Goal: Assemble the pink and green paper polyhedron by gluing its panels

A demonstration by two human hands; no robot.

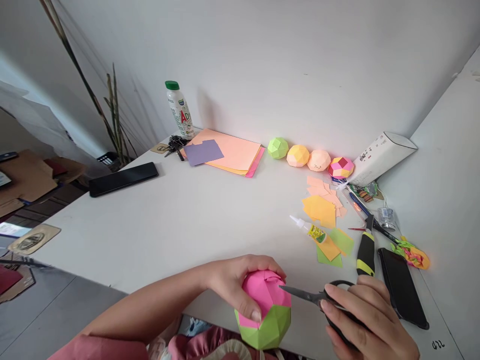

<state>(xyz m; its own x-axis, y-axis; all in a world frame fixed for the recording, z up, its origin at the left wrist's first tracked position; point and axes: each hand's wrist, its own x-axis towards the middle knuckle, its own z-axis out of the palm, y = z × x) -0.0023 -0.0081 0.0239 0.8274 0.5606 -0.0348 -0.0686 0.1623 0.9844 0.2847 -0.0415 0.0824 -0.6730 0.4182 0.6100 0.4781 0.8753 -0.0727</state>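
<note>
My left hand [240, 282] is wrapped round a faceted paper ball [267, 327], pink on top and green below, at the table's front edge. Its thumb presses the near pink side, and the fingers curl over the far side. A raised fold or flap shows at the ball's top. My right hand [369, 317] grips black-handled scissors [303, 294] whose blades look closed. The tip points left and meets or nearly meets the pink upper right of the ball; contact I cannot tell.
Glue bottle [317, 233] and paper pieces [322, 210] lie right of centre. Behind them sit several small paper balls [298, 156]. A utility knife [366, 252] and phone [403, 287] lie right; paper sheets [236, 150], a drink bottle [180, 110] and a black slab [123, 179] stand or lie left.
</note>
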